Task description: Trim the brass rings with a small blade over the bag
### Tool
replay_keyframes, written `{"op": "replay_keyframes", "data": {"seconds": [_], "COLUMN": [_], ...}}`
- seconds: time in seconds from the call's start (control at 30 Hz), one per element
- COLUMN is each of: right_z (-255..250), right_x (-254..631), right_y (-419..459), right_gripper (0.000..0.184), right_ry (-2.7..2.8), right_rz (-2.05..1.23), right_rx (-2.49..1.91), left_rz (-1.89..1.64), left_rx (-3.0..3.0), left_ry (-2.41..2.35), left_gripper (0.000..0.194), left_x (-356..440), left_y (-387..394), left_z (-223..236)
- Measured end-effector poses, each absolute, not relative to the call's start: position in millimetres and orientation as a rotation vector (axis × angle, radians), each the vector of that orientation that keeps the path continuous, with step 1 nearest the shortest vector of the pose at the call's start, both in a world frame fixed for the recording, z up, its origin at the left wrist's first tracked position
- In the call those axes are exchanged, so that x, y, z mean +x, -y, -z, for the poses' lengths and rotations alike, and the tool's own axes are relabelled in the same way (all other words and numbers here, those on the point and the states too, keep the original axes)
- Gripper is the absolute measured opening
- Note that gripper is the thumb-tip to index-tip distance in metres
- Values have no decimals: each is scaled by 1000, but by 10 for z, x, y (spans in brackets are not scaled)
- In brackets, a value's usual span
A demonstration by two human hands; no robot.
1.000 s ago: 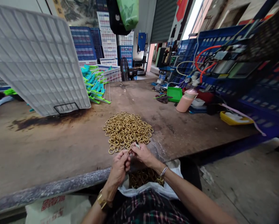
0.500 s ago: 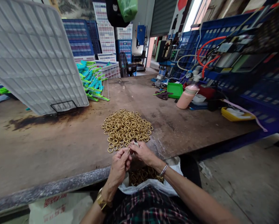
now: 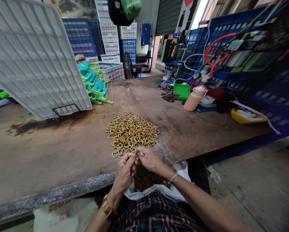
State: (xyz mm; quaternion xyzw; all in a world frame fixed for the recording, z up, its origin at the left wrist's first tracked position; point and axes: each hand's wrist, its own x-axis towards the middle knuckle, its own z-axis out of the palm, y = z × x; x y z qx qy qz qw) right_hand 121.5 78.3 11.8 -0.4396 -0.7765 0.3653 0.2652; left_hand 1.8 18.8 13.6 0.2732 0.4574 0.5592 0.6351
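Observation:
A heap of gold-coloured rings (image 3: pixel 132 130) lies on the worn table just beyond my hands. My left hand (image 3: pixel 125 170) pinches a gold ring (image 3: pixel 135 154) between thumb and fingers, mostly hidden by the fingertips. Close against it, my right hand (image 3: pixel 150 160) is closed on a small pale tool (image 3: pixel 141 153), whose exact kind I cannot make out. Below both hands, a white bag (image 3: pixel 156 190) sits open on my lap at the table edge, with many darker-looking gold rings (image 3: pixel 149 182) inside.
A ribbed white plastic panel (image 3: pixel 38 61) leans at the left, beside green and turquoise hangers (image 3: pixel 96 83). At right stand a pink bottle (image 3: pixel 194 98), a green tray (image 3: pixel 182 92) and a yellow tray (image 3: pixel 247 116). Another person's hand (image 3: pixel 80 57) shows behind the panel.
My right hand has turned a little and the tool's dark end no longer shows. Both hands stay together. Another person's hand has appeared behind the panel.

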Motion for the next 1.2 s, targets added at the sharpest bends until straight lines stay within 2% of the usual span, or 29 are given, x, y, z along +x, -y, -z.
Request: {"op": "replay_keyframes", "data": {"seconds": [0.1, 0.2, 0.4, 0.6, 0.87, 1.2], "right_z": [-115, -123, -136, -165, -84, -23], "right_x": [1236, 1234, 1223, 1208, 1262, 995], "right_y": [-733, -715, -721, -725, -863, -896], "right_gripper": [14, 19, 20, 20, 20, 20], "right_ry": [2370, 2459, 2498, 2601, 2587, 2571], "right_rz": [-690, -588, -537, -670, -403, -386], "right_rx": [-1225, -1256, -1279, -1281, -1616, -1539], "left_rz": [-1283, -1288, -1308, -1311, -1258, -1325], "left_rx": [642, 656, 720, 752, 590, 185], "left_ry": [-1050, -1072, -1127, -1115, -898, -831], "left_gripper": [32, 31, 32, 32, 31, 21], "left_x": [13, 4, -3, -8, 37, -159], "left_y": [-187, -181, -185, -173, -26, -72], "left_z": [-121, -99, -40, 1, -166, 33]}}
